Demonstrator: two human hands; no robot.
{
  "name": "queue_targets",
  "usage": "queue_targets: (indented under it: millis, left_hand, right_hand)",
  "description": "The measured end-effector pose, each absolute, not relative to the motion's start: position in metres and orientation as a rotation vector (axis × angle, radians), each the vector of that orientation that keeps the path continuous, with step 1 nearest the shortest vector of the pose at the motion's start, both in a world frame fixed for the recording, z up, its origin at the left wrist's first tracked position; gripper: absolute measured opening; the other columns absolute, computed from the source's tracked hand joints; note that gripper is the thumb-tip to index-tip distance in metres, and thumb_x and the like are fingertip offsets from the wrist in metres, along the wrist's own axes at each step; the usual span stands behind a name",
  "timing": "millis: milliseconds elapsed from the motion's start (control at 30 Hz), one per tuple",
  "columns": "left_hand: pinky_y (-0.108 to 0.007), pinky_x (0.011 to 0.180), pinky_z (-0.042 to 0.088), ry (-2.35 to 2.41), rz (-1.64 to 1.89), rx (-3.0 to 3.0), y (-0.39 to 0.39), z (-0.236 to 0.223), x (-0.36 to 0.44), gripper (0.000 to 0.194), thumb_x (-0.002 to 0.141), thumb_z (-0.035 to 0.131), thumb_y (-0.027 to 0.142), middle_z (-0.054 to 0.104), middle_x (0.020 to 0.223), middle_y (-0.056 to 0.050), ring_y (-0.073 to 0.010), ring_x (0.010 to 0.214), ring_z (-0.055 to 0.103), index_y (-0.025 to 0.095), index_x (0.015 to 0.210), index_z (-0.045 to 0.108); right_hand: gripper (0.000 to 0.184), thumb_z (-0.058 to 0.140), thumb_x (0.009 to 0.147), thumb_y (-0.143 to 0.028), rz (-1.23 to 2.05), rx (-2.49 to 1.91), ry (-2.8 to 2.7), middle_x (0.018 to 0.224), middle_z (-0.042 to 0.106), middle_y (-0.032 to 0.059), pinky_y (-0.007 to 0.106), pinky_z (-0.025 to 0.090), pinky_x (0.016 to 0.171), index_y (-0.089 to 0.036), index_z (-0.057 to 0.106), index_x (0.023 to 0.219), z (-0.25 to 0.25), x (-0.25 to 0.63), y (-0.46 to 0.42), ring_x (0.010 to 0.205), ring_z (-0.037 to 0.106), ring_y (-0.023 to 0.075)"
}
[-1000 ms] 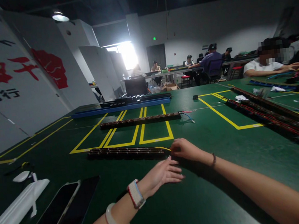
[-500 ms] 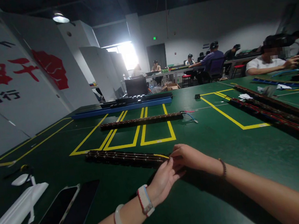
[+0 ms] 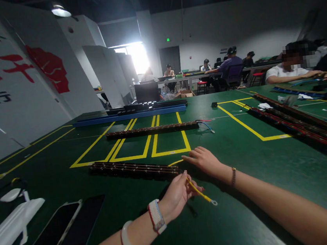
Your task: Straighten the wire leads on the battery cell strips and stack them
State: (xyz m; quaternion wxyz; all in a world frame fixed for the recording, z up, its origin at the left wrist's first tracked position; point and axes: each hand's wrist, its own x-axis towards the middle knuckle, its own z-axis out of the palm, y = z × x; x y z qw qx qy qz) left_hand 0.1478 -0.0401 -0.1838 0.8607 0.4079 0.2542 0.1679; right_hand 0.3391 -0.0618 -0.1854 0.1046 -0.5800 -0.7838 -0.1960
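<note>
A long black strip with copper-coloured lines and rows of bright spots [image 3: 133, 170] lies slantwise on the green table. My left hand [image 3: 179, 191] is at its right end, thumb and fingers closed on a yellow wire [image 3: 196, 188] whose free end carries a metal ring terminal [image 3: 214, 202]. Just beyond it, my right hand [image 3: 206, 163] pinches a stretch of yellow wire [image 3: 175, 162] coming off the strip's end. Whether the two yellow stretches are one wire is hidden by my hands.
Behind lies a similar strip [image 3: 152, 130] with red and blue leads. Blue and black rails [image 3: 133, 113] are at the far edge, more strips [image 3: 300, 126] to the right. Dark flat panels [image 3: 61, 236] and a white object [image 3: 18, 225] lie front left. A co-worker [image 3: 287, 69] sits right.
My hands have moved apart; the right has shifted slightly up and right, lifting the yellow wire at the strip's end. The ring-ended wire now shows beyond my left fingers.
</note>
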Motion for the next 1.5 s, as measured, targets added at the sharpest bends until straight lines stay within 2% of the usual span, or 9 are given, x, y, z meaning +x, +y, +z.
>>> queue_targets:
  millis: [133, 267, 500, 667, 800, 1000, 1200, 1367, 1500]
  left_hand:
    - [-0.032, 0.081, 0.048, 0.576, 0.352, 0.842, -0.042, -0.182, 0.147, 0.027, 0.092, 0.045, 0.039, 0.062, 0.088, -0.008, -0.0165, 0.083, 0.064, 0.012, 0.096, 0.045]
    - [-0.033, 0.082, 0.048, 0.563, 0.304, 0.866, -0.045, -0.179, 0.147, 0.021, 0.092, 0.046, 0.030, 0.062, 0.095, -0.013, -0.0169, 0.086, 0.064, 0.010, 0.095, 0.048]
    - [-0.025, 0.058, 0.045, 0.715, 0.083, 1.287, -0.026, -0.166, 0.138, 0.031, 0.093, 0.037, 0.039, 0.053, 0.068, -0.001, -0.0098, 0.057, 0.054, 0.011, 0.091, 0.049]
    - [-0.022, 0.046, 0.036, 0.827, -0.016, 1.837, -0.014, -0.164, 0.137, 0.041, 0.092, 0.032, 0.047, 0.046, 0.053, 0.002, -0.0101, 0.042, 0.045, 0.012, 0.087, 0.053]
    - [-0.024, 0.052, 0.034, 0.902, 0.198, 2.343, -0.019, -0.167, 0.137, 0.040, 0.091, 0.037, 0.042, 0.054, 0.061, -0.004, -0.0111, 0.048, 0.047, 0.013, 0.073, 0.058]
    - [-0.027, 0.056, 0.033, 0.826, 0.524, 2.708, -0.026, -0.179, 0.134, 0.044, 0.090, 0.038, 0.046, 0.052, 0.059, -0.007, -0.0135, 0.046, 0.043, 0.013, 0.072, 0.061]
    - [-0.027, 0.058, 0.031, 0.522, 0.628, 2.844, -0.030, -0.182, 0.130, 0.047, 0.092, 0.033, 0.047, 0.058, 0.065, -0.010, -0.0160, 0.056, 0.051, 0.014, 0.077, 0.063]
    - [-0.026, 0.059, 0.031, 0.353, 0.507, 2.677, -0.036, -0.175, 0.129, 0.044, 0.094, 0.033, 0.044, 0.057, 0.064, -0.006, -0.0124, 0.057, 0.050, 0.015, 0.070, 0.057]
    - [-0.022, 0.053, 0.034, 0.459, 0.348, 2.122, -0.037, -0.171, 0.131, 0.052, 0.092, 0.031, 0.052, 0.049, 0.054, -0.001, -0.0083, 0.049, 0.045, 0.014, 0.063, 0.050]
  right_hand:
    - [0.038, 0.048, 0.089, -0.018, -0.606, -1.713, -2.406, 0.090, 0.056, 0.0073, 0.032, 0.037, 0.075, -0.020, 0.053, 0.127, -0.193, 0.339, -0.058, 0.080, 0.048, 0.0175]
    - [0.037, 0.049, 0.089, -0.019, -0.527, -1.688, -2.427, 0.088, 0.055, 0.0058, 0.031, 0.036, 0.077, -0.021, 0.053, 0.126, -0.193, 0.341, -0.056, 0.081, 0.049, 0.0164]
    - [0.034, 0.046, 0.092, -0.023, -0.521, -1.652, -2.362, 0.089, 0.058, 0.0054, 0.031, 0.035, 0.079, -0.023, 0.054, 0.125, -0.193, 0.342, -0.057, 0.081, 0.049, 0.0157]
    - [0.030, 0.043, 0.094, -0.025, -0.498, -1.671, -2.319, 0.088, 0.059, 0.0053, 0.031, 0.035, 0.076, -0.023, 0.057, 0.120, -0.193, 0.342, -0.054, 0.079, 0.049, 0.0152]
    - [0.029, 0.043, 0.094, -0.027, -0.428, -1.676, -2.282, 0.087, 0.060, 0.0059, 0.031, 0.035, 0.075, -0.022, 0.060, 0.116, -0.193, 0.343, -0.054, 0.077, 0.050, 0.0149]
    - [0.036, 0.042, 0.094, -0.041, -0.103, -1.734, -2.081, 0.099, 0.060, 0.0091, 0.033, 0.037, 0.084, -0.020, 0.062, 0.113, -0.184, 0.338, -0.058, 0.091, 0.052, 0.0173]
    - [0.060, 0.059, 0.076, -0.061, 0.218, -1.811, -2.002, 0.112, 0.056, 0.0101, 0.039, 0.035, 0.093, -0.019, 0.059, 0.118, -0.171, 0.325, -0.066, 0.107, 0.047, 0.0234]
    - [0.046, 0.070, 0.070, -0.046, 0.363, -1.889, -1.981, 0.097, 0.061, 0.0068, 0.031, 0.040, 0.079, -0.018, 0.064, 0.105, -0.171, 0.328, -0.064, 0.091, 0.053, 0.0193]
    - [0.034, 0.065, 0.074, -0.043, 0.749, -1.811, -1.910, 0.080, 0.063, 0.0030, 0.022, 0.037, 0.059, -0.014, 0.066, 0.090, -0.174, 0.336, -0.059, 0.067, 0.052, 0.0113]
